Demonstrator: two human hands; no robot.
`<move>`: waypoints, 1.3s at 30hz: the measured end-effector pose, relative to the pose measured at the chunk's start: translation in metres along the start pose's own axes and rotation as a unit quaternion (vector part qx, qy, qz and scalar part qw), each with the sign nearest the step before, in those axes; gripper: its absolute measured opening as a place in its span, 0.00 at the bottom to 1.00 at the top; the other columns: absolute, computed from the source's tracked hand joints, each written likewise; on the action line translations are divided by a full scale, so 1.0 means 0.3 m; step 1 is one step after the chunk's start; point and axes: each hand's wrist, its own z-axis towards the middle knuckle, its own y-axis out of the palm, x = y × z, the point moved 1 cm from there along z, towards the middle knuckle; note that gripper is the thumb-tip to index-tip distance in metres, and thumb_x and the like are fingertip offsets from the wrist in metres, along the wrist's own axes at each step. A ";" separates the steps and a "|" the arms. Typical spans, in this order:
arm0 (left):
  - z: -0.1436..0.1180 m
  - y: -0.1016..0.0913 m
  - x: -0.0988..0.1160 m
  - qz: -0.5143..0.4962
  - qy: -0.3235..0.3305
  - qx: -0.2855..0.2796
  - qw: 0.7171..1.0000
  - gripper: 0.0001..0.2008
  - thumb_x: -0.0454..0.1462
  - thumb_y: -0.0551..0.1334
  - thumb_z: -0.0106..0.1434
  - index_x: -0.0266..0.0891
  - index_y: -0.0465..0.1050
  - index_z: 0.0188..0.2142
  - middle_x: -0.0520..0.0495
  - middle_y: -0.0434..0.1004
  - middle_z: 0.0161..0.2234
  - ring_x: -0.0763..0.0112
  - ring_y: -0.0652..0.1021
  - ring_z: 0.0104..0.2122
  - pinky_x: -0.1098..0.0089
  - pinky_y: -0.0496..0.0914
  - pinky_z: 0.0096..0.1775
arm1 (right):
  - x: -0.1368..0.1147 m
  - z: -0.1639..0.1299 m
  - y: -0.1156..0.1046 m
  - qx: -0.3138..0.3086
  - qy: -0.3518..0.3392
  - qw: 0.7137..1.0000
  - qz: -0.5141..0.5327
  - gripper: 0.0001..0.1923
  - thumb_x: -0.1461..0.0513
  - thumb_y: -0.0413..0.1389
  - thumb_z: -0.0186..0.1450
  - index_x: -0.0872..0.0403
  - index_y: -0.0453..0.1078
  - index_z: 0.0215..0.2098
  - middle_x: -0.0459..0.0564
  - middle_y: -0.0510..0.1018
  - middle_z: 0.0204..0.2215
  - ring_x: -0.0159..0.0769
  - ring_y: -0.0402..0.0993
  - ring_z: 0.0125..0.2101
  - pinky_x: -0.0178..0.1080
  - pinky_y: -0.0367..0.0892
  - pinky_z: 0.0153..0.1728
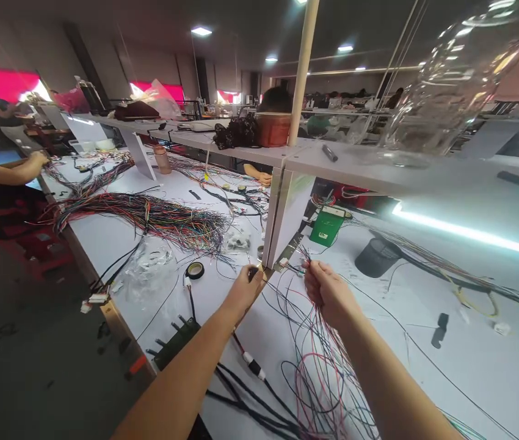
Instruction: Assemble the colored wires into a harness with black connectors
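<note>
Already my right hand (328, 290) pinches the wire bundle (321, 360) and my left hand (245, 288) pinches a small connector (253, 273); loose strands could tangle or slip free.

Person at the worktop, own body as seen:
- Left forearm (186, 373): bare from elbow to wrist, no sleeve, no watch, no band.
- Right forearm (388, 379): bare likewise, no sleeve or cuff showing.
- Left hand (245, 288): ungloved, no ring visible.
- Right hand (328, 292): ungloved, no ring visible, knuckles plain.
- Clothing: a small dark patch at the lower edge between the arms; too little shows to tell the garment.
</note>
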 end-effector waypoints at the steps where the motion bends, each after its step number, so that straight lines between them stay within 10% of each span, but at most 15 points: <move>1: 0.010 0.002 0.006 0.000 0.001 -0.004 1.000 0.21 0.47 0.68 0.54 0.41 0.65 0.41 0.58 0.62 0.21 0.80 0.61 0.19 0.76 0.55 0.23 | 0.018 0.031 0.002 0.024 -0.024 0.999 -0.013 0.19 0.47 0.59 0.60 0.53 0.63 0.34 0.36 0.51 0.19 0.23 0.41 0.17 0.28 0.37 0.15; 8: 0.031 -0.017 0.024 -0.065 -0.033 -0.123 0.990 0.11 0.37 0.64 0.54 0.40 0.67 0.37 0.56 0.62 0.20 0.76 0.66 0.21 0.73 0.64 0.27 | 0.237 0.113 -0.032 0.014 -0.030 0.999 -0.018 0.18 0.46 0.55 0.63 0.50 0.61 0.34 0.37 0.53 0.20 0.26 0.44 0.18 0.31 0.41 0.17; 12: 0.043 -0.038 0.023 -0.016 -0.029 -0.083 0.996 0.11 0.40 0.63 0.58 0.38 0.70 0.38 0.52 0.68 0.29 0.74 0.71 0.27 0.67 0.70 0.36 | 0.298 0.122 -0.033 -0.019 -0.005 0.999 -0.041 0.15 0.48 0.56 0.63 0.50 0.62 0.35 0.37 0.53 0.19 0.27 0.46 0.17 0.32 0.44 0.17; 21: 0.032 -0.038 0.000 -0.083 -0.094 -0.118 0.985 0.19 0.34 0.67 0.57 0.38 0.70 0.48 0.46 0.75 0.38 0.74 0.75 0.32 0.67 0.69 0.41 | 0.305 0.116 -0.047 -0.014 -0.108 0.970 -0.218 0.12 0.52 0.54 0.66 0.51 0.68 0.40 0.47 0.74 0.35 0.36 0.69 0.37 0.37 0.64 0.40; 27: 0.024 -0.032 0.005 -0.161 -0.141 -0.143 0.966 0.17 0.32 0.68 0.56 0.40 0.73 0.46 0.47 0.75 0.39 0.74 0.76 0.32 0.65 0.70 0.43 | 0.300 0.108 -0.042 -0.002 -0.149 0.924 -0.352 0.12 0.53 0.53 0.66 0.52 0.71 0.38 0.48 0.76 0.32 0.37 0.71 0.32 0.37 0.65 0.35; 35: 0.038 -0.031 -0.052 0.073 -0.028 -0.120 0.990 0.15 0.36 0.64 0.60 0.42 0.73 0.48 0.46 0.74 0.43 0.70 0.74 0.39 0.65 0.68 0.46 | 0.280 0.081 -0.042 0.067 -0.297 0.857 -0.417 0.09 0.57 0.50 0.68 0.52 0.68 0.36 0.47 0.76 0.31 0.35 0.72 0.31 0.35 0.65 0.34; 39: 0.026 -0.023 -0.042 0.072 -0.011 -0.168 0.983 0.15 0.36 0.64 0.60 0.42 0.73 0.47 0.46 0.74 0.42 0.68 0.74 0.40 0.63 0.69 0.47 | 0.279 0.096 -0.049 0.111 -0.201 0.868 -0.441 0.13 0.53 0.48 0.68 0.52 0.68 0.38 0.50 0.79 0.35 0.39 0.75 0.34 0.37 0.65 0.34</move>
